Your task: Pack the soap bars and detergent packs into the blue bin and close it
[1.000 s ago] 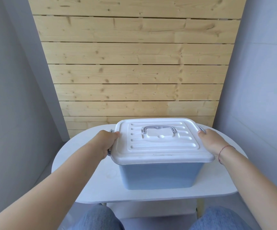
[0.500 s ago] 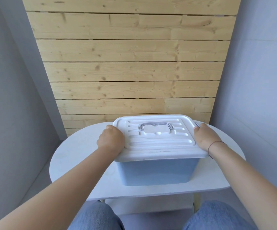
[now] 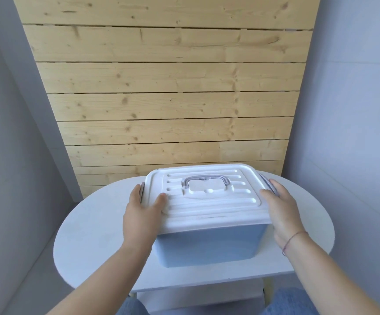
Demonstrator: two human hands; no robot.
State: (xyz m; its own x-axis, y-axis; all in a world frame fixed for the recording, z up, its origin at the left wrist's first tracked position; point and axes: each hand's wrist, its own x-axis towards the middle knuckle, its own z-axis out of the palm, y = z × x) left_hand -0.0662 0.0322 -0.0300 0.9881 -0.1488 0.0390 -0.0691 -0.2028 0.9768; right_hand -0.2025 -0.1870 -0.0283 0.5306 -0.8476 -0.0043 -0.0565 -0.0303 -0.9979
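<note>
Lidded blue bin [image 3: 207, 246] alone on table [image 3: 88, 235] — both hands flanking.

Blue bin [image 3: 207, 245] on white table [image 3: 98, 235], white lid [image 3: 207, 201] on; left hand [image 3: 142, 215], right hand [image 3: 281, 212] flat on lid ends.

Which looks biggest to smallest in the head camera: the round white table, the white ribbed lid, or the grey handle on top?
1. Round white table, widest by far.
2. White ribbed plastic lid, covering the blue bin.
3. Grey carry handle, a small loop lying flat in the lid's middle.
</note>
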